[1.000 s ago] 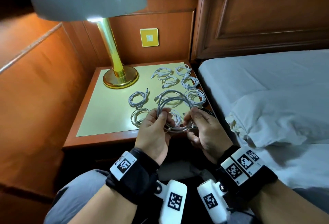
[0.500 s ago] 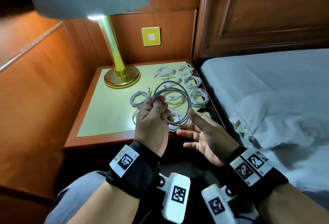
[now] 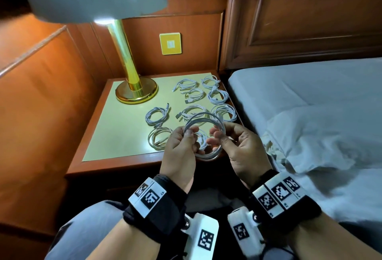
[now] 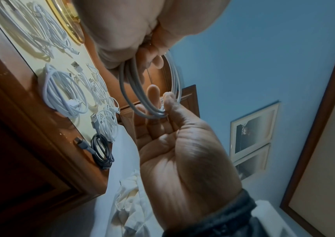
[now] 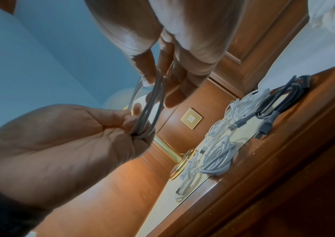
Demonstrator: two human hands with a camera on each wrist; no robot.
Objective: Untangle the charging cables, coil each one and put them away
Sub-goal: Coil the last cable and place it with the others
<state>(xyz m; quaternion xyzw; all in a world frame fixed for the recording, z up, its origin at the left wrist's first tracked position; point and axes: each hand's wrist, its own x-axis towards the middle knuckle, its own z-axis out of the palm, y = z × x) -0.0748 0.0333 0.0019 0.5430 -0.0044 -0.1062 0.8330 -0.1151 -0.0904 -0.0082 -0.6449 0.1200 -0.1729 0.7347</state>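
Observation:
A pale grey charging cable, wound in a loose coil (image 3: 208,155), hangs in the air over the front edge of the nightstand (image 3: 115,135). My left hand (image 3: 189,135) grips the coil's left side with curled fingers. My right hand (image 3: 217,135) pinches the right side between thumb and fingers. In the left wrist view the coil (image 4: 129,91) runs from my left hand (image 4: 142,52) down to the right hand (image 4: 162,109). The right wrist view has the coil (image 5: 152,102) bunched in the left hand (image 5: 138,129). Several white coiled cables (image 3: 157,115) lie on the nightstand.
A brass lamp base (image 3: 136,92) stands at the back left of the nightstand. A black coiled cable (image 4: 101,149) lies at its front right corner, against the bed (image 3: 310,94). A rumpled white pillow (image 3: 330,135) lies to the right.
Half a second ago my left hand held the coil up alone while the right hand was open below it. The right hand has now come back and pinched the coil's right side.

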